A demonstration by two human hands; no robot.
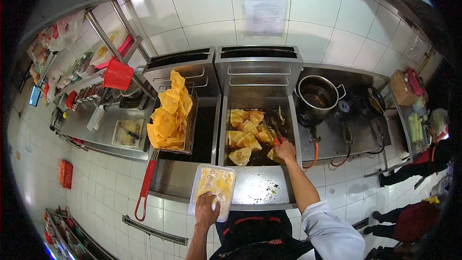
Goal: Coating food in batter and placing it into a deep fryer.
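My right hand grips red-handled tongs over the right deep fryer. In its dark oil float several folded, golden dough parcels, and one lies close below my right hand. My left hand rests on the near part of a white plastic tray, thumb and fingers apart. The tray holds pale yellow, floury dough pieces, partly covered by my fingers. It sits at the fryer's front edge. Left of it, a wire fry basket with a red handle holds a heap of crisp orange-yellow fried sheets.
Right of the fryers, a steel pot stands on a burner, with a wok beyond. A knife lies on a cutting board on the left counter. A red plastic container hangs above. Other people are at the right.
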